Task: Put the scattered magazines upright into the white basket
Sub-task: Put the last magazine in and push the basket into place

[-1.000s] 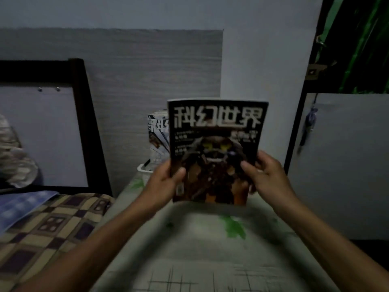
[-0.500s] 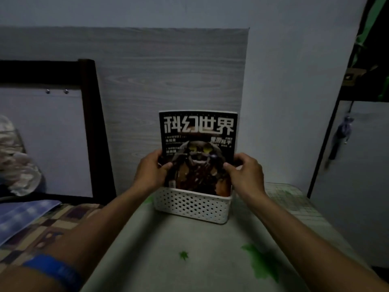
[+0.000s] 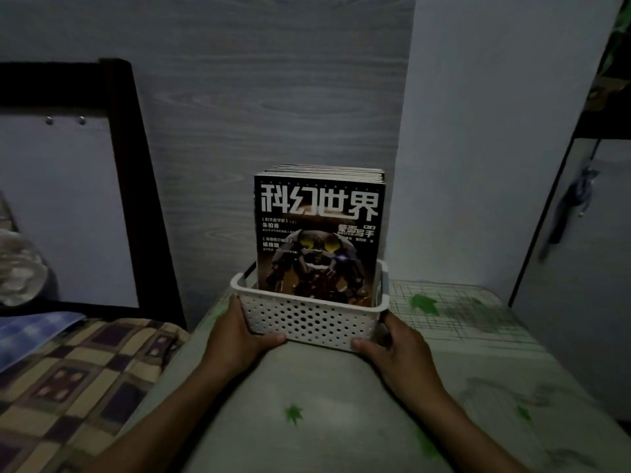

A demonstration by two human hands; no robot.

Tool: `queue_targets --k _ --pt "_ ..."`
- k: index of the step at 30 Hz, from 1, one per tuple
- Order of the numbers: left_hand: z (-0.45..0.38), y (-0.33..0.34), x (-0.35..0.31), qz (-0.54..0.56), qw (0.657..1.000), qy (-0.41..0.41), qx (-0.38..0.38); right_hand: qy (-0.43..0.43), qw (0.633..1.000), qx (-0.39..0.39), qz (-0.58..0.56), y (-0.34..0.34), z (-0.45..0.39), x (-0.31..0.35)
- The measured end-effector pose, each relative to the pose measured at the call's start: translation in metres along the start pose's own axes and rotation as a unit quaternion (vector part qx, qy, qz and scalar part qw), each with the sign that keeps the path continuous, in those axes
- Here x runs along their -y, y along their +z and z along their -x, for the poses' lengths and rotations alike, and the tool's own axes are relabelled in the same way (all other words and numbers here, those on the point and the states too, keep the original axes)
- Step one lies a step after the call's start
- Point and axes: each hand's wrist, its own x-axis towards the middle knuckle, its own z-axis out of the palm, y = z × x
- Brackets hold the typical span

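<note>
A white perforated basket stands on a pale cloth with green leaf prints, close to the wall. Several magazines stand upright in it; the front one has a black cover with large white Chinese characters and a dark armoured figure. My left hand grips the basket's left front corner, thumb along its lower front edge. My right hand grips the right front corner the same way. Both forearms reach in from the bottom of the view.
A grey wood-grain panel and a white wall rise just behind the basket. A dark bed frame and a checked quilt lie to the left. A white cabinet door stands at the right.
The black-covered magazine went down into the basket and both hands let go of it. The hands then dropped to the basket's front corners and took hold. The view moved closer.
</note>
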Motion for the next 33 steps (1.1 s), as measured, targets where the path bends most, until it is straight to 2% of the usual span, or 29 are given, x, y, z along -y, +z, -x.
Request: queue_targets --k 3,8,15,17,19,21,23,24,25,29,30,33 --pt "-0.008 0.007 0.002 -0.027 0.999 0.021 -0.012 -0.013 0.996 -0.042 0.074 0.004 -0.012 -0.009" --pt "-0.033 0.028 -0.004 -0.132 0.991 -0.004 -0.035 0.020 0.981 -0.082 0.175 0.015 -0.046 -0.018" --pt "-0.056 0.034 0.001 -0.127 0.991 -0.014 -0.042 0.043 0.975 -0.081 0.203 0.022 -0.064 -0.023" --pt "-0.056 0.027 0.001 -0.062 0.998 -0.017 0.020 0.052 0.986 -0.084 0.133 0.019 -0.062 -0.021" --pt "-0.057 0.014 0.000 0.100 0.989 -0.054 0.096 0.067 0.993 -0.093 -0.014 0.012 -0.058 -0.023" --pt "-0.062 -0.006 -0.008 0.208 0.974 -0.064 0.057 0.060 0.986 -0.115 -0.109 -0.001 -0.058 -0.021" --pt "-0.078 -0.025 -0.027 0.166 0.986 0.008 -0.027 0.057 0.976 -0.129 -0.168 -0.015 -0.073 -0.013" --pt "-0.090 -0.032 -0.039 0.140 0.989 0.034 -0.030 0.055 0.974 -0.119 -0.183 -0.022 -0.085 -0.007" --pt "-0.104 -0.037 -0.051 0.129 0.991 0.038 -0.004 0.049 0.978 -0.093 -0.177 -0.027 -0.103 0.000" --pt "-0.140 -0.024 -0.077 0.088 0.976 0.037 0.195 0.026 0.987 0.097 -0.127 -0.019 -0.155 0.020" --pt "-0.146 -0.017 -0.073 0.080 0.972 0.040 0.217 0.017 0.988 0.115 -0.105 -0.012 -0.162 0.017" --pt "-0.157 -0.006 -0.059 0.072 0.966 0.064 0.240 0.004 0.990 0.099 -0.096 -0.001 -0.175 0.010"
